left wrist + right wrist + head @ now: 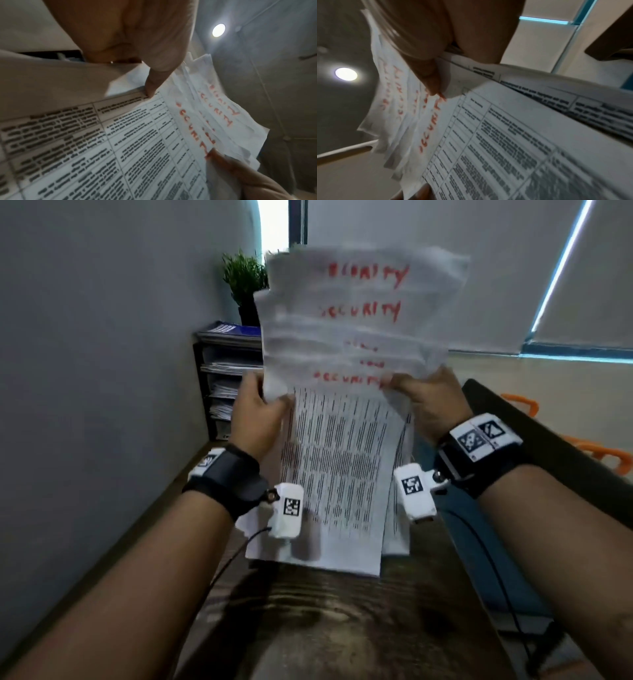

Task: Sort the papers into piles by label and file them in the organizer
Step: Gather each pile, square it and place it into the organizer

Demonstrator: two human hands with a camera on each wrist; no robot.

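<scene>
I hold up a fanned stack of white printed papers (346,412), each headed "SECURITY" in red handwriting (359,311). My left hand (255,414) grips the stack's left edge, thumb on the front. My right hand (428,402) grips the right edge, its thumb over the lowest red label. The sheets' lower ends hang above the wooden desk (342,618). In the left wrist view my left thumb (154,81) presses the papers (120,142). In the right wrist view my right thumb (433,81) pinches the papers (488,135). The black organizer (222,381) stands behind at the left, its shelves holding papers.
A blue folder (233,330) and a potted plant (245,282) sit on top of the organizer. A grey wall (102,371) runs close along the left. A dark chair back (534,433) stands at the right, with orange handles (596,450) beyond it.
</scene>
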